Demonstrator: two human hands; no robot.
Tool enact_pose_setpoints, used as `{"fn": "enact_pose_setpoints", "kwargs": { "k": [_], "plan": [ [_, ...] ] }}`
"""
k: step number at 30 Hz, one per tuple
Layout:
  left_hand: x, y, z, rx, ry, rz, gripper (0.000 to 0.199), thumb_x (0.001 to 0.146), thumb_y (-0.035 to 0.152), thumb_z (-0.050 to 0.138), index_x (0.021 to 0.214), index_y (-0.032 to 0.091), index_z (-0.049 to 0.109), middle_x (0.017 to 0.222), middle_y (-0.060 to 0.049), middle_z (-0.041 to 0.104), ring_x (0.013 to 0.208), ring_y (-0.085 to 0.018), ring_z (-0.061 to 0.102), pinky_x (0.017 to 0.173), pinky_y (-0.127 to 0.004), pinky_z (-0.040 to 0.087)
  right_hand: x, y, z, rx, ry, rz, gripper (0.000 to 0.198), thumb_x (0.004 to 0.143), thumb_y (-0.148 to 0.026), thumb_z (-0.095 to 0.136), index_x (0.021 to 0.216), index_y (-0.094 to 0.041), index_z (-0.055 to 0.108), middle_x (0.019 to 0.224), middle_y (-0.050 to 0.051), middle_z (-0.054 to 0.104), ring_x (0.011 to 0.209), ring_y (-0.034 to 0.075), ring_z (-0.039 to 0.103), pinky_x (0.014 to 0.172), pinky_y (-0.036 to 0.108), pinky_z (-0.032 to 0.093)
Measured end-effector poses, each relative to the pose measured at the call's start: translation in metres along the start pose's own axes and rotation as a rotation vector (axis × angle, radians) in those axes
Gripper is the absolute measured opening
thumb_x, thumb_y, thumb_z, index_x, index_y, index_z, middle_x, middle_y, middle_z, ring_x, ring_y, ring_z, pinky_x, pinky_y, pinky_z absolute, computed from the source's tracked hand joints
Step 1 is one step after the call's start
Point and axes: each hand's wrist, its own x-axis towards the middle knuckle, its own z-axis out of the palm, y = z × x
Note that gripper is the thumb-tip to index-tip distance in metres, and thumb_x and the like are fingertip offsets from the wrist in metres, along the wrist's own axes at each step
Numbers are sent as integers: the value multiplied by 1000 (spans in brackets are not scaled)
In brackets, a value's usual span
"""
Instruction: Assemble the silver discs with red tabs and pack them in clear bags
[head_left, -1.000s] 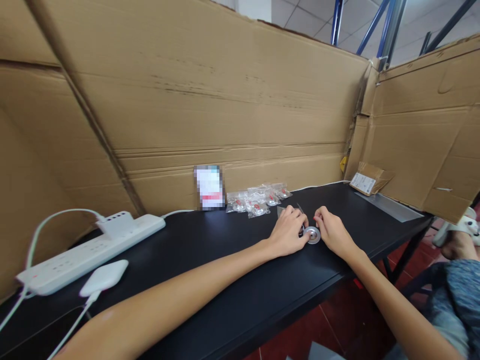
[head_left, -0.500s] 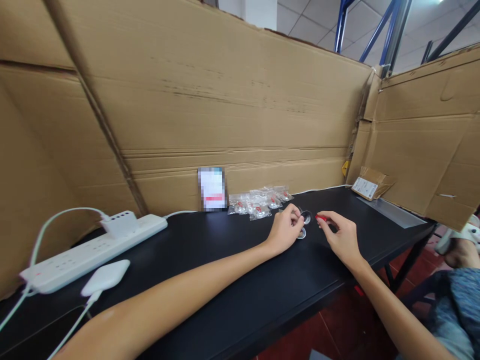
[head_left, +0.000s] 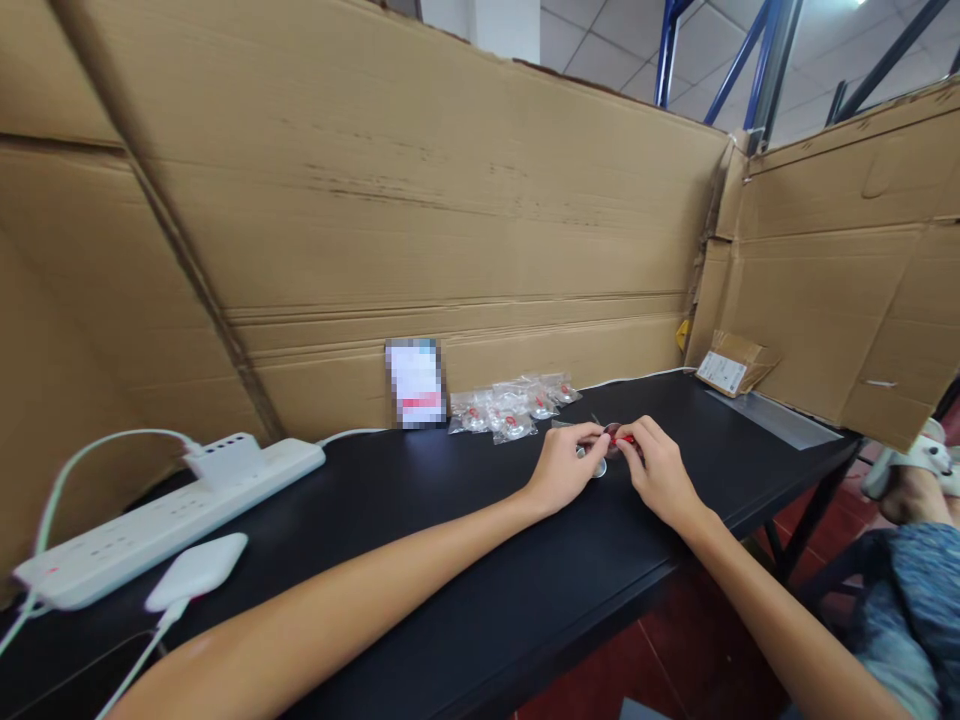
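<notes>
Above the black table (head_left: 495,600), my left hand (head_left: 566,465) is closed in a pinch on a clear round piece that looks like a suction cup (head_left: 612,452). My right hand (head_left: 658,470) pinches a small red part (head_left: 625,440), and its fingertips meet the clear piece. Fingers cover much of both parts, so I cannot tell whether they are joined. Just under my left fingertips lies another clear disc with a pale rim (head_left: 600,469). Several clear plastic packets (head_left: 514,425) with small red pieces inside lie beyond my left hand.
A blurred-out screen or card (head_left: 416,385) leans on the cardboard wall (head_left: 450,200). On the left are a white power strip (head_left: 150,530) and a white charger (head_left: 199,572) with cables. A small cardboard package (head_left: 731,365) sits back right. Someone's clothed leg (head_left: 915,600) shows at the right edge.
My right hand has moved left with the red part, closing the gap to the clear piece in my left hand. The view has shifted slightly.
</notes>
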Motion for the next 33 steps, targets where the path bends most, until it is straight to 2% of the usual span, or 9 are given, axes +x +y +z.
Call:
{"fn": "enact_pose_setpoints", "kwargs": {
  "k": [4,9,15,20,24,28,33],
  "plan": [
    [-2,3,0,-14,0,1,25,91,29,49,88,17,71,81,-4,72,75,-16,67,70,-25,50,0,-2,1,-61,-11,-20,17,95,-17,39,91,-20,55,89,8,54,86,22,55,80,33,46],
    [-6,5,1,-46,-18,-25,35,93,32,44,75,15,68,68,-3,65,61,-13,58,62,-24,47,-1,-5,-1,-122,-35,-59,18,96,-16,37,90,-20,53,87,8,52,85,22,54,79,35,46],
    [-5,-5,9,-362,-51,-106,25,87,32,55,94,12,68,79,-6,65,57,-11,58,60,-25,51,-4,-4,-2,-102,2,-105,19,96,-18,40,88,-20,57,84,8,56,83,22,56,78,35,47],
    [-3,-12,11,-457,-16,-162,28,80,36,66,92,11,65,74,-5,64,59,-12,59,58,-26,52,-6,-2,-3,74,48,-95,20,95,-21,44,96,-21,64,87,7,62,81,20,60,75,32,50],
    [-3,-14,11,-414,1,-166,25,79,36,67,86,12,63,71,-3,62,60,-11,58,57,-24,49,-6,-1,-4,124,42,-100,19,94,-20,47,96,-21,66,88,7,66,81,19,62,76,32,50],
    [-3,-14,12,-330,-19,-143,19,83,32,62,81,14,58,70,-2,59,61,-10,56,58,-22,46,-5,-4,-6,145,38,-44,15,92,-23,51,100,-20,64,86,6,66,76,18,62,73,31,50],
    [-3,-13,10,-259,-48,-105,10,86,24,52,80,16,52,67,2,52,56,-9,48,54,-20,40,-2,-9,-6,271,-7,43,32,87,-31,59,117,-21,57,107,9,62,83,18,62,75,32,52]
  ]
}}
